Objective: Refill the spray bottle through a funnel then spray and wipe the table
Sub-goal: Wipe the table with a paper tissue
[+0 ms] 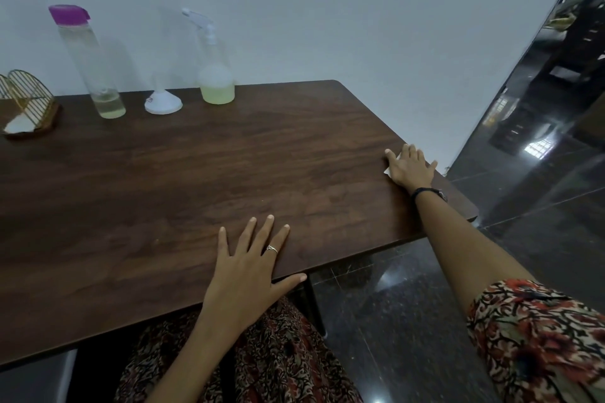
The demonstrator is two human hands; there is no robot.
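Lying flat under the right hand [411, 170], a white wipe [388, 171] shows only as a sliver at the thumb side, close to the surface's [229, 157] right edge. The right fingers [412, 151] are straight and spread, pressing the wipe down rather than curling round it. Most of the bare wood lies to the left of that hand and towards the wall, so by my reading the next stroke has to sweep leftward across the top.

The left hand [252, 268] rests flat near the front edge with its fingers splayed and holding nothing. It is nearer the person and well apart from the wipe.

Along the far edge the spray bottle [214, 75] stands upright with pale liquid in its base. A white funnel [163, 102] sits mouth down just to its left, then a tall bottle [91, 65] with a purple cap. A wire napkin holder [29, 105] stands at the far left.
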